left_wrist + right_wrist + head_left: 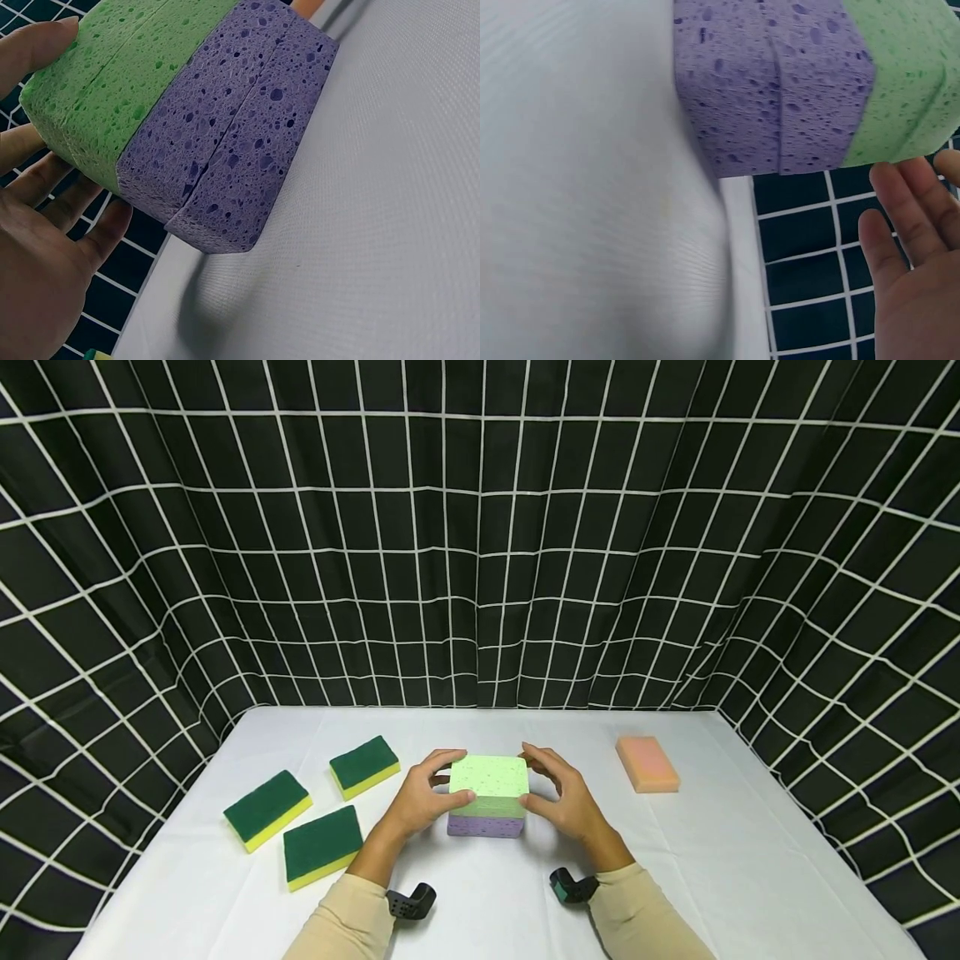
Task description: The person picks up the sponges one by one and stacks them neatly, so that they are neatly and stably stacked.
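Left hand [417, 797] and right hand [566, 802] pinch opposite ends of two green sponges [489, 775], stacked on two purple sponges [486, 827], mid white-covered table [750, 860]; three scrub sponges [322, 842] left, peach sponge [647, 764] right.

No lettering, label, brand, number or sign can be read in any view, neither on the green sponges [135, 67] nor on the purple sponges [232, 127], even close up. The left wrist device [412, 902] and right wrist device [573, 887] are too small to tell whether they bear any fine marking.
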